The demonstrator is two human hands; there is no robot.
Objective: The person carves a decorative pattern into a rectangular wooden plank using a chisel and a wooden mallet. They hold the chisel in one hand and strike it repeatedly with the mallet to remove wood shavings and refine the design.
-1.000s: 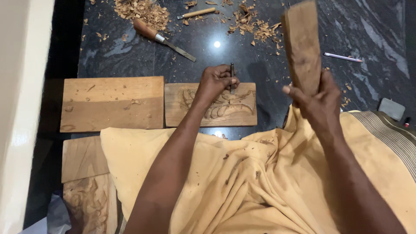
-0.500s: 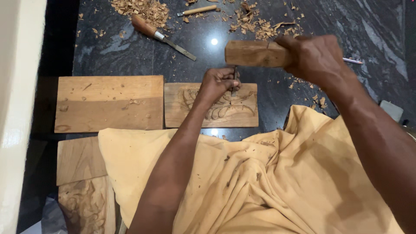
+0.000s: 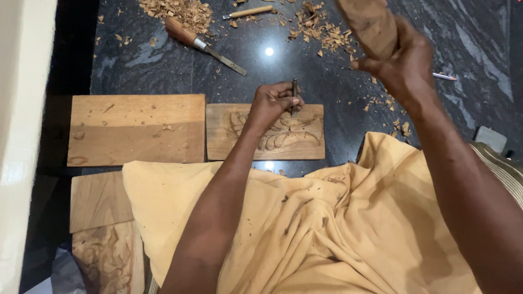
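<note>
Left hand [image 3: 275,102] clenched round thin dark metal chisel [image 3: 295,93], chisel upright, tip on small carved wooden panel [image 3: 297,142] on black stone floor. Right hand [image 3: 404,61] grips brown wooden mallet block [image 3: 370,24], raised up and right of chisel head, well apart.

- I see tan carved panel [image 3: 283,133], scroll relief
- brown mallet [image 3: 370,24]
- dark grey chisel [image 3: 295,92]
- mustard-yellow cloth [image 3: 327,228]
- black floor [image 3: 136,60], grey marbling
- pale wood shavings [image 3: 180,11]
</note>
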